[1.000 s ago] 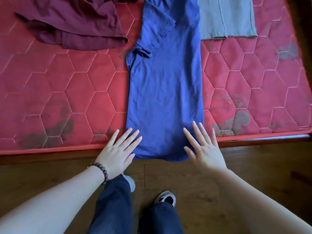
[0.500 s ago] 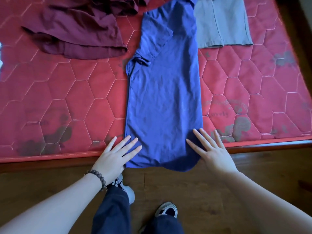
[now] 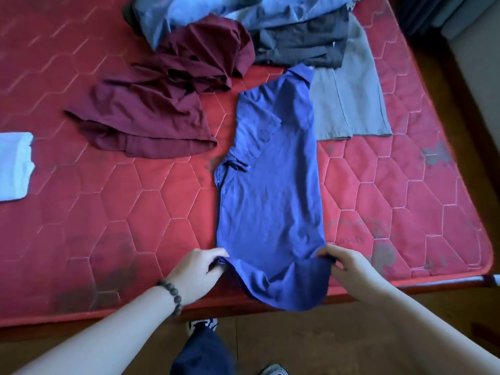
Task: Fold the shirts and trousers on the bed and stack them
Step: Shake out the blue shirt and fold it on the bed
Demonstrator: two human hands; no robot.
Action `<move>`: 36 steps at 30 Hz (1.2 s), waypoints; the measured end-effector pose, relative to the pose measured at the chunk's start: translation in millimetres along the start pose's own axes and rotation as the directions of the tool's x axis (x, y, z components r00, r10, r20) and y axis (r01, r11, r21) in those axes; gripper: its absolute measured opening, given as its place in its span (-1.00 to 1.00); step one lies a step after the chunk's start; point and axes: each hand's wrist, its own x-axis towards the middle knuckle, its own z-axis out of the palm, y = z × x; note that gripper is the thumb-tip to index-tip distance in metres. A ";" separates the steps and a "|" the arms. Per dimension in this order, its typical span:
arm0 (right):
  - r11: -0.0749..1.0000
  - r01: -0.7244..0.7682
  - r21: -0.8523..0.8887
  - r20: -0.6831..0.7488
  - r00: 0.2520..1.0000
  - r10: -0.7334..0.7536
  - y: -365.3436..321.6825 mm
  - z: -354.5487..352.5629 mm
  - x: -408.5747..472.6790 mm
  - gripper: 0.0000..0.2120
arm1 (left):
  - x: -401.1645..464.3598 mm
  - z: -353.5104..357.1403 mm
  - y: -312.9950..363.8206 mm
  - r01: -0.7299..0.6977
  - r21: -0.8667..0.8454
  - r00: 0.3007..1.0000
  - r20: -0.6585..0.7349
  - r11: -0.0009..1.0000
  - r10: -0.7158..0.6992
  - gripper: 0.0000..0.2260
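A blue shirt (image 3: 270, 190) lies lengthwise on the red mattress (image 3: 108, 212), folded into a narrow strip with a sleeve turned in. Its hem hangs over the near edge. My left hand (image 3: 197, 272) pinches the hem's left corner. My right hand (image 3: 349, 266) pinches the hem's right corner. A crumpled maroon garment (image 3: 167, 104) lies to the upper left of the shirt. A grey garment (image 3: 349, 104) lies flat to its upper right, partly under a dark folded garment (image 3: 300, 44). A light blue garment (image 3: 216, 12) is heaped at the far edge.
A folded white cloth (image 3: 15, 166) sits at the mattress's left edge. The wooden floor (image 3: 324, 342) runs below the bed's near edge, where my legs and shoes stand. The bed's wooden frame (image 3: 460, 282) shows at the right corner.
Both hands were flat and open beside the shirt's hem; now each pinches a corner of it. The view has tilted up, showing more of the bed.
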 end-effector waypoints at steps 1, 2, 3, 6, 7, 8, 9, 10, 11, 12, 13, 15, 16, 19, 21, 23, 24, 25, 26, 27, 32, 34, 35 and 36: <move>0.997 -0.015 0.080 0.005 1.000 0.014 -10.2 -8.8 11.3 -0.61 | 14.7 -12.0 3.9 0.041 -0.091 0.998 -0.045 0.995 -0.046 -0.82; 0.983 -0.032 0.179 0.017 0.999 0.030 -20.1 -17.3 23.4 -0.59 | 30.7 -24.0 8.2 0.073 -0.201 0.991 -0.093 0.977 -0.093 -0.84; 0.960 -0.055 0.273 0.025 0.998 0.051 -28.6 -25.5 35.8 -0.55 | 46.8 -35.1 11.4 0.082 -0.285 0.982 -0.139 0.955 -0.126 -0.86; 0.946 -0.048 0.322 -0.024 0.998 0.059 -41.7 -49.9 78.8 -0.53 | 96.6 -65.0 20.6 0.079 -0.399 0.951 -0.244 0.914 -0.189 -0.85; 0.942 -0.026 0.334 -0.056 0.997 0.048 -44.7 -57.2 94.7 -0.56 | 113.7 -73.8 24.0 0.069 -0.411 0.939 -0.282 0.909 -0.199 -0.83; 0.935 -0.004 0.355 -0.091 0.995 0.038 -49.4 -64.8 110.8 -0.59 | 131.5 -81.9 28.0 0.051 -0.418 0.925 -0.322 0.907 -0.201 -0.81; 0.926 0.024 0.378 -0.133 0.991 0.029 -53.3 -73.3 127.3 -0.61 | 150.0 -89.6 31.6 0.030 -0.417 0.912 -0.360 0.908 -0.195 -0.79; 0.911 0.056 0.408 -0.178 0.984 0.020 -57.3 -82.7 145.0 -0.63 | 170.6 -97.8 34.0 0.013 -0.412 0.900 -0.392 0.911 -0.190 -0.78; 0.892 0.090 0.442 -0.219 0.976 0.010 -59.5 -92.9 164.0 -0.66 | 191.9 -106.6 35.7 -0.009 -0.403 0.887 -0.425 0.915 -0.178 -0.75; 0.871 0.113 0.478 -0.249 0.969 0.011 -60.0 -102.4 184.4 -0.71 | 214.5 -116.3 36.2 -0.032 -0.392 0.870 -0.463 0.919 -0.167 -0.70; 0.851 0.122 0.511 -0.272 0.962 0.026 -59.2 -110.5 207.6 -0.76 | 238.1 -125.9 35.8 -0.048 -0.391 0.853 -0.494 0.919 -0.165 -0.66; 0.822 0.096 0.562 -0.300 0.949 0.094 -50.2 -118.5 256.4 -0.81 | 284.1 -139.1 27.5 -0.032 -0.512 0.835 -0.486 0.858 -0.258 -0.64; 0.815 0.061 0.576 -0.302 0.942 0.144 -43.5 -116.8 279.3 -0.85 | 305.3 -139.9 18.0 0.013 -0.632 0.850 -0.401 0.774 -0.342 -0.60; 0.867 -0.144 0.478 -0.246 0.925 0.290 -19.6 -100.0 326.5 -0.85 | 337.2 -120.5 -14.1 0.255 -0.803 0.852 -0.077 0.538 -0.518 -0.53; 0.902 -0.225 0.368 -0.260 0.907 0.332 -8.7 -91.7 340.8 -0.68 | 339.8 -109.0 -25.4 0.342 -0.703 0.821 -0.098 0.624 -0.562 -0.44; 0.929 -0.208 0.307 -0.347 0.884 0.312 -6.9 -92.7 350.4 -0.61 | 344.9 -106.6 -29.4 0.328 -0.620 0.812 -0.201 0.713 -0.548 -0.49; 0.941 -0.180 0.287 -0.385 0.878 0.285 -9.2 -94.5 354.7 -0.62 | 348.9 -107.4 -30.6 0.308 -0.593 0.810 -0.246 0.744 -0.532 -0.58; 0.949 -0.146 0.279 -0.410 0.875 0.256 -13.1 -96.6 359.3 -0.63 | 353.4 -108.7 -29.6 0.283 -0.576 0.812 -0.282 0.767 -0.512 -0.65; 0.953 -0.112 0.281 -0.423 0.877 0.227 -17.5 -98.6 363.2 -0.63 | 358.1 -109.7 -28.2 0.260 -0.562 0.817 -0.306 0.785 -0.489 -0.70; 0.956 -0.080 0.281 -0.428 0.882 0.199 -20.8 -100.4 366.2 -0.62 | 362.2 -110.5 -26.7 0.231 -0.561 0.823 -0.323 0.795 -0.468 -0.70; 0.926 0.121 0.358 -0.515 0.853 0.088 -32.0 -116.0 361.4 -0.64 | 366.7 -125.2 -17.0 0.010 -0.727 0.882 -0.316 0.687 -0.348 -0.75; 0.916 0.193 0.351 -0.572 0.819 0.047 -37.1 -128.9 361.1 -0.64 | 370.4 -135.3 -14.0 -0.096 -0.748 0.898 -0.350 0.657 -0.267 -0.74; 0.908 0.228 0.351 -0.591 0.806 0.027 -39.5 -136.4 364.3 -0.65 | 375.8 -140.8 -12.3 -0.129 -0.747 0.890 -0.377 0.652 -0.256 -0.73; 0.900 0.254 0.354 -0.607 0.794 0.015 -41.7 -143.4 370.7 -0.66 | 383.3 -146.2 -10.7 -0.144 -0.740 0.874 -0.406 0.657 -0.266 -0.74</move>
